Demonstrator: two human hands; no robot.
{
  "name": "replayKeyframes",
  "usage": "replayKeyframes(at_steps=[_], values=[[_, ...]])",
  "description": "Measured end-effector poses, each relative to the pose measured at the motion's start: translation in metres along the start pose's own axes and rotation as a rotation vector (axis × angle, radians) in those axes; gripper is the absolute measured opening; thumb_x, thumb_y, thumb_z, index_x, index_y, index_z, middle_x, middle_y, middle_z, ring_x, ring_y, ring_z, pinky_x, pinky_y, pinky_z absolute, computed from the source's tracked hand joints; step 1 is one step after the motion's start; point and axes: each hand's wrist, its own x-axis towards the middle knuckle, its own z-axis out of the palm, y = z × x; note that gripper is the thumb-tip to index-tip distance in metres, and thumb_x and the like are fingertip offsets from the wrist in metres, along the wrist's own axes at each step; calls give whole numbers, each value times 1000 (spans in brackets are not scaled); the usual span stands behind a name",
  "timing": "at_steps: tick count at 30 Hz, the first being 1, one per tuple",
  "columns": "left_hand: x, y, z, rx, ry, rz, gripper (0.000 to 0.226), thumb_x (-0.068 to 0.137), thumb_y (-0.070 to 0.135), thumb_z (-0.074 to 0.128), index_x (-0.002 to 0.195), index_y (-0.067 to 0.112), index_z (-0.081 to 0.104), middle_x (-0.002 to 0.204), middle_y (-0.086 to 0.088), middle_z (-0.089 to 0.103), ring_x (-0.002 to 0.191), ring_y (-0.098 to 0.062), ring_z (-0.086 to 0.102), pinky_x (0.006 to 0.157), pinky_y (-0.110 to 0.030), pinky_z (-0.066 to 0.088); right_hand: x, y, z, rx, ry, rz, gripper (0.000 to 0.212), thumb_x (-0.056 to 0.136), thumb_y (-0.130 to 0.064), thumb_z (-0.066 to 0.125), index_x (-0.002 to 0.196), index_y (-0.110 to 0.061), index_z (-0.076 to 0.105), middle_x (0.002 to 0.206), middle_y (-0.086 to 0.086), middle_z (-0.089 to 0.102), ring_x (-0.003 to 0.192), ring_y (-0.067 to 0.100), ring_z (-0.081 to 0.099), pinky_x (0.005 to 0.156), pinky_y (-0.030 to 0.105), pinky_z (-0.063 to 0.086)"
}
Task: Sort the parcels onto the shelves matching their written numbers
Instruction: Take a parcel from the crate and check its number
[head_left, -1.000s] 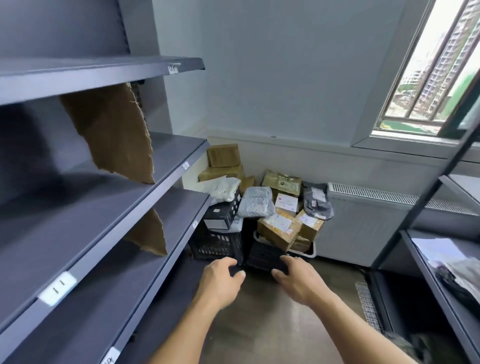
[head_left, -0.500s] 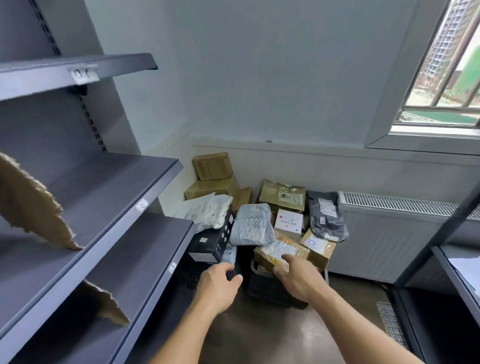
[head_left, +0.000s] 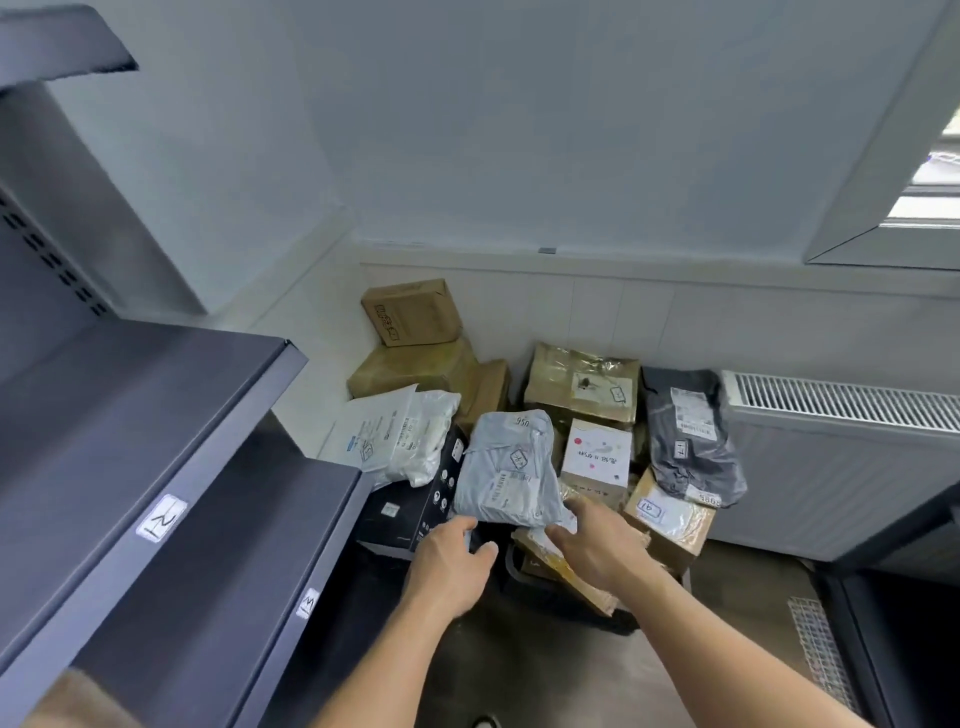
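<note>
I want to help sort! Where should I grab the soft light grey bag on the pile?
Probably its near corners, one per hand, coming from the front: the light grey bag lies on top, slanting toward you, its far end among boxes.

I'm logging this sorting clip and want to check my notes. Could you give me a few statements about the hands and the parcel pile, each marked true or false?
1. The left hand and right hand are both at the lower edge of the light grey mailer bag. True.
2. The dark grey bag lies on one of the shelves. False: it lies on the pile's right side, beside the radiator.
3. The white plastic bag lies left of the light grey mailer bag. True.
4. The shelves carry no labels. False: white handwritten labels sit on their front edges.
5. The small brown carton sits on top of a larger carton. True.
</note>
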Motion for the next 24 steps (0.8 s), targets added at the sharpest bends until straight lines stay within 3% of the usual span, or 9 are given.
replayKeyframes(at_steps=[5, 11, 14, 16, 18, 20, 24], values=[[64, -8, 8, 3, -73, -27, 50, 95, 41, 58, 141, 22, 52, 139, 0, 57, 125, -19, 54, 103, -29, 44, 48, -2, 6, 63, -31, 96, 54, 101, -38, 51, 148, -13, 42, 147, 7, 52, 133, 26, 49, 105, 34, 40], [149, -19, 15, 0, -153, -106, 43, 98, 34, 55, 134, 11, 52, 134, -7, 56, 119, -23, 56, 94, -30, 44, 123, -7, 21, 124, -43, 221, 52, 99, -38, 51, 146, -17, 41, 134, 9, 60, 118, 27, 58, 98, 40, 48], [186, -26, 26, 1, -164, -144, 46, 97, 33, 55, 136, 9, 49, 135, -9, 53, 123, -26, 53, 99, -30, 41, 152, -6, 33, 180, -35, 251, 52, 99, -38, 53, 145, -17, 43, 137, 8, 58, 121, 27, 55, 97, 37, 46], [209, -33, 37, -1, -155, -157, 45, 93, 36, 57, 131, 13, 53, 128, -8, 58, 115, -27, 57, 103, -38, 46, 168, -4, 42, 168, -41, 262, 51, 100, -37, 53, 144, -13, 43, 133, 10, 59, 120, 29, 55, 97, 37, 44], [230, -42, 51, -5, -149, -174, 41, 89, 36, 58, 123, 14, 55, 119, -7, 62, 106, -26, 61, 95, -44, 52, 183, -1, 51, 131, -54, 261, 43, 100, -36, 52, 135, -12, 46, 123, 10, 61, 114, 30, 56, 98, 40, 42], [245, -44, 59, -3, -141, -194, 39, 89, 31, 59, 122, 12, 55, 117, -8, 61, 104, -27, 61, 93, -45, 53, 194, 3, 60, 118, -75, 257, 25, 100, -36, 50, 113, -14, 49, 106, 5, 60, 108, 29, 52, 95, 39, 35], [259, -44, 67, -27, -189, -234, 46, 92, 28, 59, 134, 13, 47, 124, -9, 59, 110, -29, 60, 96, -45, 50, 211, 12, 73, 135, -81, 286, 18, 98, -33, 48, 90, -19, 41, 86, -3, 51, 107, 29, 45, 88, 40, 34]])
